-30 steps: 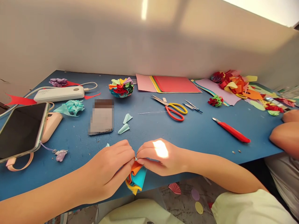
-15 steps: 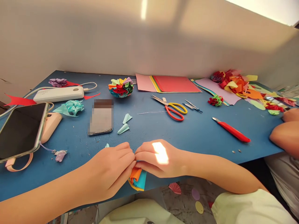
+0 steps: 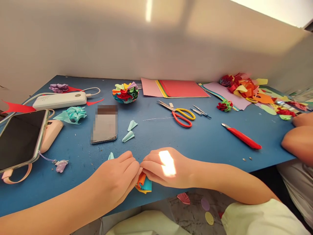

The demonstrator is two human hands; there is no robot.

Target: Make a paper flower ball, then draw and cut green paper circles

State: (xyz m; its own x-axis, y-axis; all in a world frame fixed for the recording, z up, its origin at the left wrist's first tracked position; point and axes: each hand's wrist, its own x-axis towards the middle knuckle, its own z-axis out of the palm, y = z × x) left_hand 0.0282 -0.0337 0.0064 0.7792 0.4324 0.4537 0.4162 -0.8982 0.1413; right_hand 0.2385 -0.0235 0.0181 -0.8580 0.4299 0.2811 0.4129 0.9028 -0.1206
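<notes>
As folded paper [image 3: 146, 186] in orange, blue and yellow peeks out near the front edge of the blue table [image 3: 200, 143], the left hand [image 3: 122, 174] and right hand [image 3: 168, 168] meet over it, fingers bent, tips pinching its top; markings on a white power bank [image 3: 61, 99] are too small to read.

Matt paper is observed in the bundle [image 3: 147, 185]; metal is noted on the scissor blades [image 3: 166, 105], ribbed plastic on the cutter [image 3: 244, 138], light scuffing on the table [image 3: 205, 143].
</notes>
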